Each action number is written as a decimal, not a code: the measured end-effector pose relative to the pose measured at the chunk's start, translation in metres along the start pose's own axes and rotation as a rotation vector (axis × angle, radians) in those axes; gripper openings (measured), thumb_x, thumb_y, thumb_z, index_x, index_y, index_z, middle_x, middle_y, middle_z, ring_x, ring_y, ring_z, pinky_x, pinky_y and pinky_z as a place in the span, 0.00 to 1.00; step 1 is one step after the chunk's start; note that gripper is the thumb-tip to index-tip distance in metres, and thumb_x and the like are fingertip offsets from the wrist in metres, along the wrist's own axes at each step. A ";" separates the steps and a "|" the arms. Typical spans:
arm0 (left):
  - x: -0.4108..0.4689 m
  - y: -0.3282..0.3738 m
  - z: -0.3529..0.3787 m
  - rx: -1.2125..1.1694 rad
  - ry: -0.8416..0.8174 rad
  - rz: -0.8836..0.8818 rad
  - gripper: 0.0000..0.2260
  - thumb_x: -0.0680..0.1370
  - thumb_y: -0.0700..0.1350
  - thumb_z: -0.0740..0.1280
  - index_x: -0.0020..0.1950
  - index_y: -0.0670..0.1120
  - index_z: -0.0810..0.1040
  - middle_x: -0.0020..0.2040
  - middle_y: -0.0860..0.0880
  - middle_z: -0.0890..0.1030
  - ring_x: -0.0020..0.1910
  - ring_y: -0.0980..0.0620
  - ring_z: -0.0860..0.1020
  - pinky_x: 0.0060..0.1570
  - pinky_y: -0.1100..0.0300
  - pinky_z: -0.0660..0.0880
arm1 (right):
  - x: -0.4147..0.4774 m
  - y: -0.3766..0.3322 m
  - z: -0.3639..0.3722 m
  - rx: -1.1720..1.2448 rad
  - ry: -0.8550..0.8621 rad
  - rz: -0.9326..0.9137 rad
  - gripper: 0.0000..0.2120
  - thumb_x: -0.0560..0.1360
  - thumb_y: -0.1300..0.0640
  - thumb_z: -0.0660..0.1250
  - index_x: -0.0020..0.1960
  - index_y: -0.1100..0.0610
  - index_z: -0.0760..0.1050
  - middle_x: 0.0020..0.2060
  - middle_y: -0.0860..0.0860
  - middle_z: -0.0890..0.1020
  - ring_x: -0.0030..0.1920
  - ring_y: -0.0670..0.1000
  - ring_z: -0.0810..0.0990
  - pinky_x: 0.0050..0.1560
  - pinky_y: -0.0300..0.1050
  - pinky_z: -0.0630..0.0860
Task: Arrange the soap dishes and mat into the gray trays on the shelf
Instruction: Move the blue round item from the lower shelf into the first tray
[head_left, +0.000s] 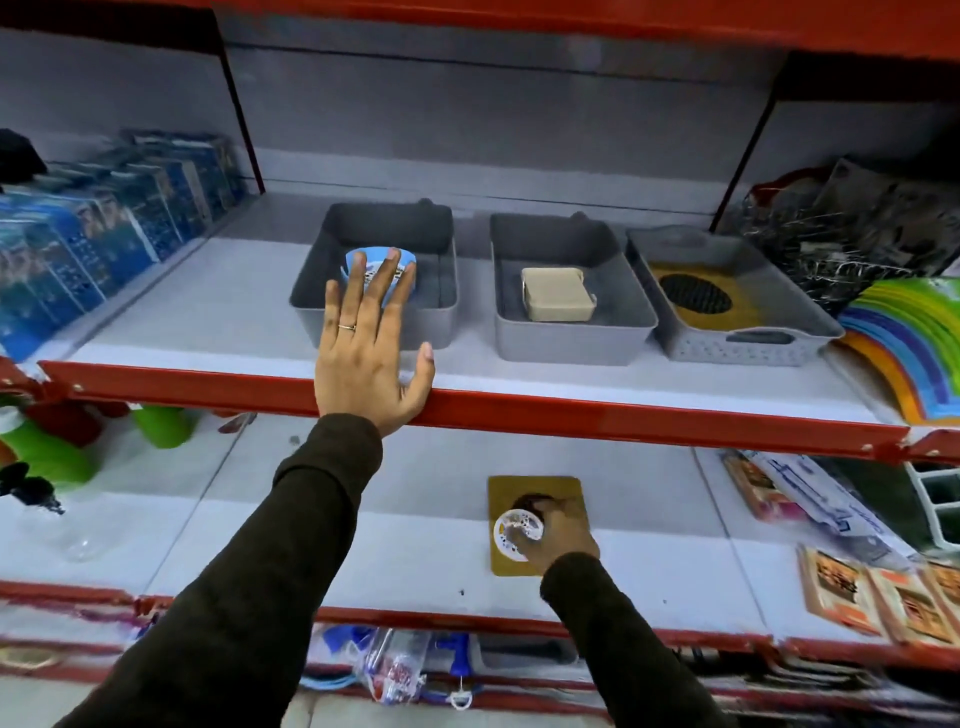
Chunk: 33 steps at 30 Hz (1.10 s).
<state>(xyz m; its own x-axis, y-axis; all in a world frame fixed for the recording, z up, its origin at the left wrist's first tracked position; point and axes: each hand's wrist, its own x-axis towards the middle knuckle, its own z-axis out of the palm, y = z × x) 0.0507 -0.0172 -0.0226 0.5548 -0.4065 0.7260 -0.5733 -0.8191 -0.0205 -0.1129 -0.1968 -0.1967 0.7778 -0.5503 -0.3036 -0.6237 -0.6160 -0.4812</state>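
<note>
Upper shelf (571, 374): three gray trays. Left tray (311, 306) holds blue round dish (358, 260); left hand (371, 353) hovers before it, fingers spread, empty. Lower shelf: right hand (558, 535) clamped on white round dish (519, 535) atop gold mat (524, 493).

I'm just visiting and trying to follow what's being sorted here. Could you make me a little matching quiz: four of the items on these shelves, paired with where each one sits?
Things:
1. blue soap dish
2. beige soap dish
3. yellow mat with dark oval
4. white round dish

Places:
A. right gray tray
B. lower shelf, in the right hand
C. left gray tray, under the left hand
D. middle gray tray

Pairs: 1-C, 2-D, 3-A, 4-B
</note>
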 end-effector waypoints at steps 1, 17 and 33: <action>0.000 0.000 0.001 0.006 0.009 0.006 0.33 0.77 0.56 0.56 0.79 0.43 0.58 0.79 0.41 0.59 0.79 0.41 0.53 0.78 0.55 0.34 | 0.009 0.007 0.010 -0.062 -0.043 0.067 0.27 0.70 0.42 0.69 0.66 0.50 0.71 0.67 0.53 0.73 0.63 0.55 0.76 0.63 0.44 0.72; 0.002 0.004 -0.007 0.024 -0.014 -0.020 0.35 0.76 0.56 0.57 0.80 0.42 0.55 0.80 0.40 0.56 0.80 0.39 0.52 0.78 0.49 0.39 | -0.038 -0.015 -0.047 0.974 0.073 0.018 0.09 0.72 0.67 0.71 0.51 0.62 0.79 0.39 0.61 0.86 0.30 0.55 0.83 0.31 0.44 0.81; -0.001 0.003 -0.011 -0.032 -0.106 -0.035 0.35 0.77 0.58 0.53 0.79 0.41 0.55 0.81 0.41 0.54 0.81 0.43 0.49 0.79 0.48 0.42 | -0.142 -0.076 -0.195 1.192 0.229 -0.443 0.16 0.70 0.68 0.72 0.56 0.56 0.79 0.41 0.57 0.87 0.33 0.54 0.86 0.34 0.44 0.83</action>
<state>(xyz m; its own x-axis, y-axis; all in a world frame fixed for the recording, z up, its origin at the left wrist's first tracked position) 0.0418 -0.0149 -0.0162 0.6344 -0.4197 0.6491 -0.5702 -0.8211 0.0264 -0.1907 -0.1822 0.0437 0.7943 -0.5861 0.1600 0.2286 0.0444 -0.9725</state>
